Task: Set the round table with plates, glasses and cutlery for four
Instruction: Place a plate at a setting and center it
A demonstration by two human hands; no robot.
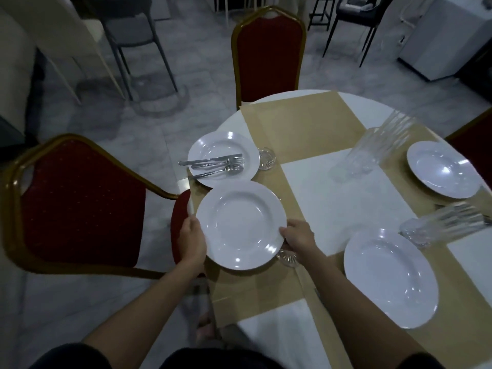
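Note:
A white plate (241, 225) is gripped at its rim by my left hand (193, 239) on the left and my right hand (298, 235) on the right, over the near-left edge of the round table (343, 198). Beyond it lies a second plate (213, 145) carrying cutlery (213, 165), with a small glass (267, 158) beside it. A third plate (390, 278) sits near right and another plate (442, 169) far right. A tall glass (372, 150) stands mid-table. A glass (287, 258) shows under my right hand. Another glass (418, 231) and blurred cutlery (463, 217) are at the right.
Tan paper mats (303, 123) cross the white tabletop. Red chairs with gold frames stand at the left (77, 206) and at the far side (269, 57); part of a third (474, 139) shows at the right. Grey chairs and stools stand behind on the marble floor.

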